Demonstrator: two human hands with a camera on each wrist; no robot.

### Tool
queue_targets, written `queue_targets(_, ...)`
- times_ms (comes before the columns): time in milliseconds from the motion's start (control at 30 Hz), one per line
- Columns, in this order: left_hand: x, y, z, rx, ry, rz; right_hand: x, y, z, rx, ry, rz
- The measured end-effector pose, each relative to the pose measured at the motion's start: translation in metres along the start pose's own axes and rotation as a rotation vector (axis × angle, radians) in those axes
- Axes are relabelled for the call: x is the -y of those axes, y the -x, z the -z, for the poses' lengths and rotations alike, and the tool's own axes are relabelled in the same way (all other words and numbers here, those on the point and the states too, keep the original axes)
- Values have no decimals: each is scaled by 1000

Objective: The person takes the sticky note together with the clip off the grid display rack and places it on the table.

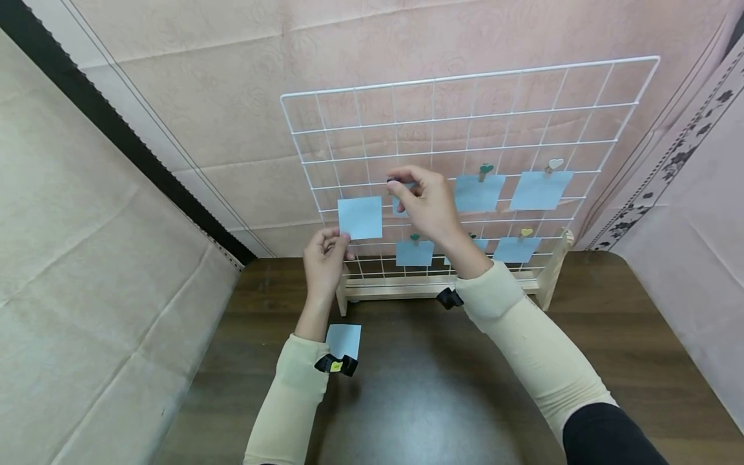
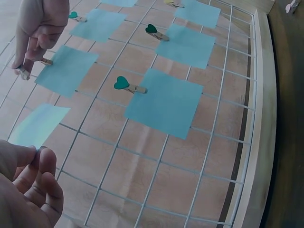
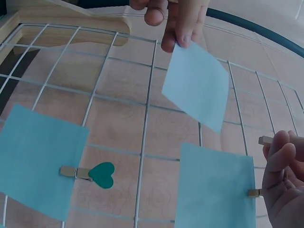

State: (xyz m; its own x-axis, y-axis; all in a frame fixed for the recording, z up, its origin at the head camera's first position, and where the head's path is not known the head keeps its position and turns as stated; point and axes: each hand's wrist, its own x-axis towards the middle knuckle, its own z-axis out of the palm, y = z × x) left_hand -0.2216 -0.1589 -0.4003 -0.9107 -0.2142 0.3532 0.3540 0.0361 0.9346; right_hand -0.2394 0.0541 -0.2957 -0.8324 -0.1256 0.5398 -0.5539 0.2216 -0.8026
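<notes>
My left hand [image 1: 325,261] pinches a light blue paper note [image 1: 360,218] by its lower edge, holding it before the left part of a white wire grid [image 1: 471,77]. To its right, my right hand [image 1: 429,201] holds a small wooden clothespin [image 3: 265,140] between thumb and fingers; most of that peg is hidden by the fingers. Close behind the right hand, another blue note [image 3: 216,190] hangs on the grid from its own peg. Further notes are clipped there too, such as one with a green heart peg [image 1: 485,169] and one with a white heart peg [image 1: 555,164].
A pale wooden stand [image 1: 401,292] carries the grid on a dark wooden table [image 1: 430,400]. One loose blue note [image 1: 344,340] lies on the table by my left wrist. Cloth-covered walls [image 1: 104,278] rise behind and at both sides.
</notes>
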Motion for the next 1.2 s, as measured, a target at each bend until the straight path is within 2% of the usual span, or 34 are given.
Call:
queue_targets(200, -3, 8, 2, -5, 3, -1, -4, 6, 7, -33, 0, 7)
queue_targets(400, -4, 17, 2, 0, 37, 20, -6, 18, 11, -12, 16, -7)
queue_targets(700, 2, 28, 0, -7, 29, 70, -12, 40, 21, 33, -56, -96)
queue_targets(867, 9, 33, 2, -2, 39, 73, -15, 49, 26, 43, -77, -119)
queue_targets(1033, 14, 42, 5, -16, 67, 114, -20, 59, 32, 52, -129, -141)
queue_targets(1200, 16, 52, 8, -20, 59, 145, -26, 69, 38, 48, -113, -146)
